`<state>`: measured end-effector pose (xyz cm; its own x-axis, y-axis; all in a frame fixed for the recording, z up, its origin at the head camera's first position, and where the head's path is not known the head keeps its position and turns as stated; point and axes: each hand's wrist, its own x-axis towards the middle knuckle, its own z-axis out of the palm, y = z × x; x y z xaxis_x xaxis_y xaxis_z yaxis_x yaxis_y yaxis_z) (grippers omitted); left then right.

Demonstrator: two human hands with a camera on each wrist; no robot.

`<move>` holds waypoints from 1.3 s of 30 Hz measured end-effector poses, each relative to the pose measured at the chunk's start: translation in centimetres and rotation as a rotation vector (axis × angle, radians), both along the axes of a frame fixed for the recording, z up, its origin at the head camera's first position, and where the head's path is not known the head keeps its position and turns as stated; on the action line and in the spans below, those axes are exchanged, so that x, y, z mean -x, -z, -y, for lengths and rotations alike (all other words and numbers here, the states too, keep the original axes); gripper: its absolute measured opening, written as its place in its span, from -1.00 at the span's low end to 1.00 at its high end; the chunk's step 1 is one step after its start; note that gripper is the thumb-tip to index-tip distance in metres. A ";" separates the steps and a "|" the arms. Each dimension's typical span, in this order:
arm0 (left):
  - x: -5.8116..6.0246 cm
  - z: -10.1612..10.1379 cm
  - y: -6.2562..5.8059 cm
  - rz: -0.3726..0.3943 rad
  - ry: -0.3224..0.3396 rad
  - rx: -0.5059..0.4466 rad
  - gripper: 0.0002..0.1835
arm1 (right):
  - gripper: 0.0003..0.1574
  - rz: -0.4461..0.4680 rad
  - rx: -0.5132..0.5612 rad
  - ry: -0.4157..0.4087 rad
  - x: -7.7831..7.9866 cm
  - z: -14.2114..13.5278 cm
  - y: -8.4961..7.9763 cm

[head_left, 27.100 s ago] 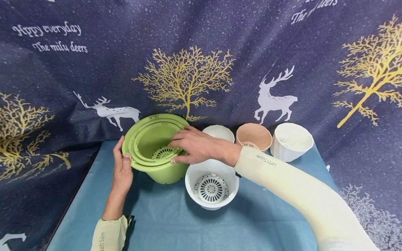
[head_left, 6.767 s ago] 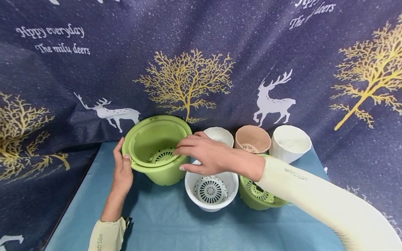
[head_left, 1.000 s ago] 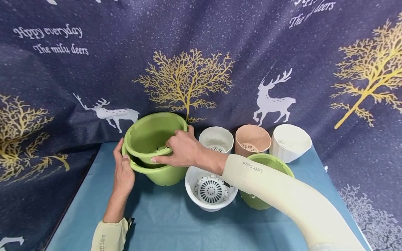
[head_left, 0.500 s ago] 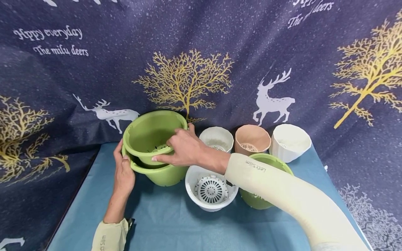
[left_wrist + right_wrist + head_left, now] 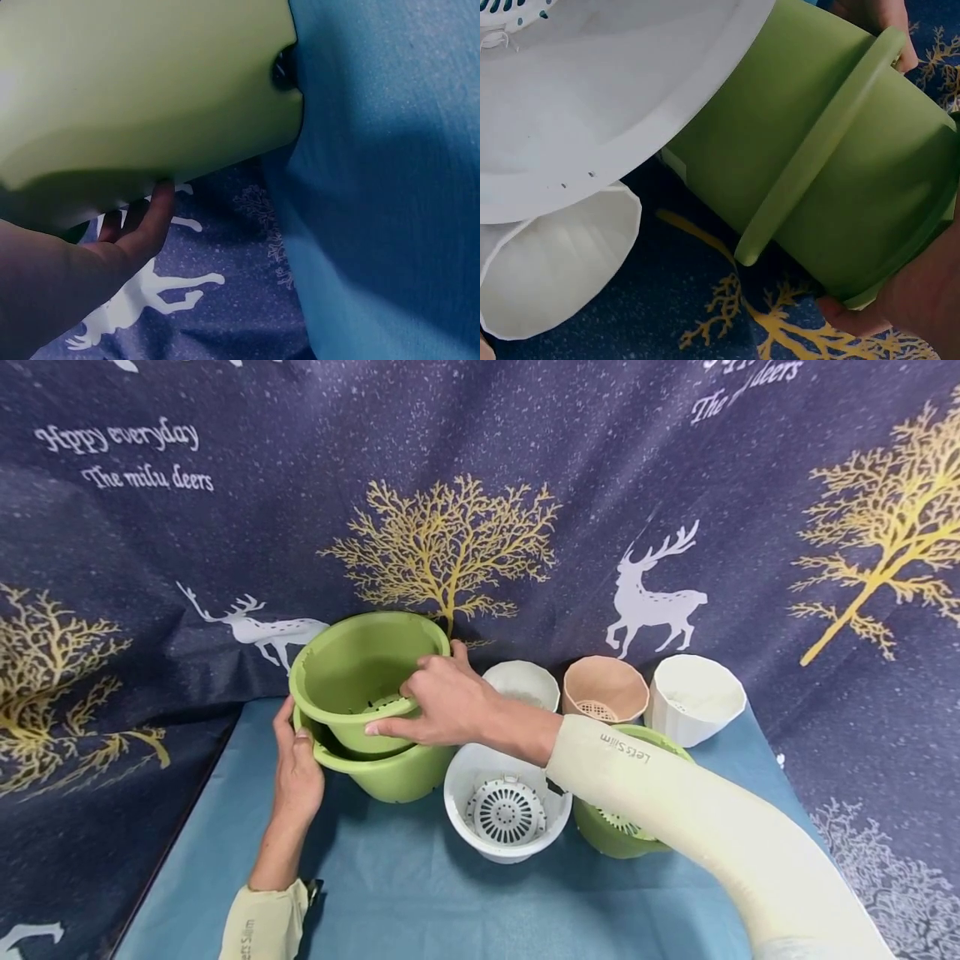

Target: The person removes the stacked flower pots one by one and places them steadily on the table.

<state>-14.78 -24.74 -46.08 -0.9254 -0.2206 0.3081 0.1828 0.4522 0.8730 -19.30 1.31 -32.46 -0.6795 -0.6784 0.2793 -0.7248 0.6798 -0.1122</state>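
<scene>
My right hand (image 5: 450, 697) pinches the right rim of a green flower pot (image 5: 367, 668), fingers inside and thumb outside. This pot is tilted and partly raised out of a larger green flower pot (image 5: 397, 777), its lower part hidden inside. At the left, my left hand (image 5: 296, 777) grips the larger pot's rim, thumb on the near side. In the left wrist view, fingers of the left hand (image 5: 112, 255) lie against the green wall. The right wrist view has the right hand (image 5: 907, 300) on the upper pot's rim, with the larger pot's rim below.
A white pot with a slotted base (image 5: 457, 814) stands close to the right. Another green pot (image 5: 607, 839) is partly hidden by the right sleeve. Behind them are a whitish pot (image 5: 521, 681), a terracotta-coloured pot (image 5: 607, 681) and a white faceted pot (image 5: 697, 702), near the curtain.
Over the last second the held pot has risen further out of the larger one. A smaller green pot, nested inside 27 seconds ago, now stands at the right. The left hand keeps its place.
</scene>
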 end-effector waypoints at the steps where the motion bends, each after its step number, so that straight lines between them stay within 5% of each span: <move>1: 0.0 0.0 0.0 0.000 0.001 -0.001 -0.40 | -0.17 0.000 -0.001 -0.002 0.0 -0.1 -0.1; 39: 0.1 0.0 0.0 0.001 -0.004 0.012 -0.40 | -0.26 -0.079 0.135 -0.129 0.1 -2.0 -2.1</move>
<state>-14.87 -24.71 -46.09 -0.9247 -0.2208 0.3101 0.1803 0.4636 0.8675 -19.43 3.26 -30.33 -0.5618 -0.7112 0.4227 -0.8151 0.5632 -0.1357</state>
